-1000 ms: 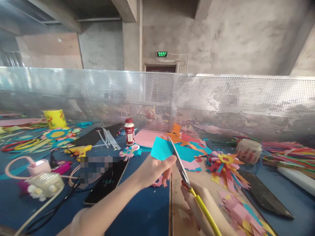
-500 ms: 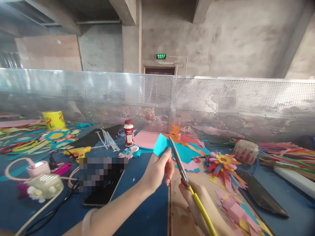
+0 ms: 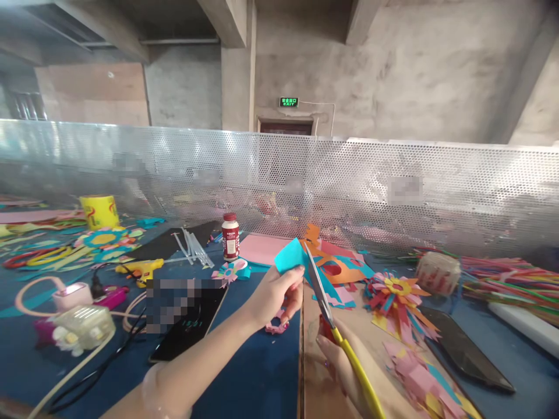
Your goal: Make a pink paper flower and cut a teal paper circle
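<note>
Between thumb and fingers, my left hand (image 3: 275,294) pinches a small piece of blue paper (image 3: 292,256) above the table. My right hand (image 3: 338,355) grips yellow-handled scissors (image 3: 322,294), whose blades point up and away, their tips close to the paper's right edge. Whether the blades touch the paper I cannot tell. Under my left fingers lies a small pink paper ring (image 3: 276,325). Beyond the hands rest orange paper with cut-out holes (image 3: 343,267) and a pink sheet (image 3: 262,247). A layered paper flower (image 3: 395,288) sits to the right.
At left are a phone (image 3: 187,326), a yellow glue gun (image 3: 142,269), cables, a charger and a yellow tub (image 3: 99,211). A red-capped bottle (image 3: 230,237) stands at centre back. Rightward lie paper scraps (image 3: 421,372), a dark phone (image 3: 469,349) and a tape roll (image 3: 438,272). A perforated metal screen (image 3: 353,174) runs behind.
My left hand has shifted slightly left and turned, tilting the blue paper. The pink ring and the holes in the orange paper now show. The scissors remain in my right hand.
</note>
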A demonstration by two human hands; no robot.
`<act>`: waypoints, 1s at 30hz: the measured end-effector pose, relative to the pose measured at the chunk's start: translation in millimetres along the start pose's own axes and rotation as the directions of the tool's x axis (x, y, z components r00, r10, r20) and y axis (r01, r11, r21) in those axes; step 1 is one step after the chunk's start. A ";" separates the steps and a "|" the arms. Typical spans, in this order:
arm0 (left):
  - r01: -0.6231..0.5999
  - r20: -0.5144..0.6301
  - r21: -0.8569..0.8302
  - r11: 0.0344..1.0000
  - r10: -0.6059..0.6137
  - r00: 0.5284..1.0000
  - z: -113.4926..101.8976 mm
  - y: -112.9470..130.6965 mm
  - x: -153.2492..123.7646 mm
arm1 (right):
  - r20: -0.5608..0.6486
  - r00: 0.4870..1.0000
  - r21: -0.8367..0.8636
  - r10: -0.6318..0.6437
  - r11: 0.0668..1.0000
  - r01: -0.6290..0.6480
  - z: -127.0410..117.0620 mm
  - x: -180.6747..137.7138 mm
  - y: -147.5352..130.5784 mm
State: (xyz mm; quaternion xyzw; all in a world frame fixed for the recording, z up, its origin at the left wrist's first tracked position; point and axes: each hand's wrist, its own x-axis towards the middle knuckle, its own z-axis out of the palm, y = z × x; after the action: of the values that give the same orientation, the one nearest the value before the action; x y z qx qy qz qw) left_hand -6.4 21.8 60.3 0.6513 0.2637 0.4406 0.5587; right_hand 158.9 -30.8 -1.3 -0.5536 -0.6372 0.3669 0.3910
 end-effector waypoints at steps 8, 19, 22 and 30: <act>0.075 0.151 -0.024 0.997 -0.071 0.986 -5.4 -0.6 4.1 | 0.000 1.000 0.028 0.003 1.000 -0.003 5.7 4.5 -3.9; 0.064 0.141 -0.040 0.997 -0.058 0.988 -2.7 -2.6 5.0 | -0.106 0.992 -0.031 -0.063 0.998 0.060 6.1 3.8 -15.0; 0.059 0.119 -0.003 0.998 -0.058 0.991 -4.7 -1.8 4.6 | -0.112 0.990 -0.047 -0.087 0.995 0.083 5.2 2.9 -15.6; 0.088 0.135 0.055 0.995 -0.095 0.986 -11.4 3.0 4.8 | -0.120 0.985 -0.096 -0.127 0.989 0.115 1.8 1.7 -14.2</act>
State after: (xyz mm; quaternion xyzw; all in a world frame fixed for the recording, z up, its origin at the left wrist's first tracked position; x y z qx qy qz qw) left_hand -14.6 30.8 64.4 0.6807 0.2648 0.3619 0.5792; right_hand 151.2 -30.9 10.9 -0.5528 -0.6593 0.2780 0.4271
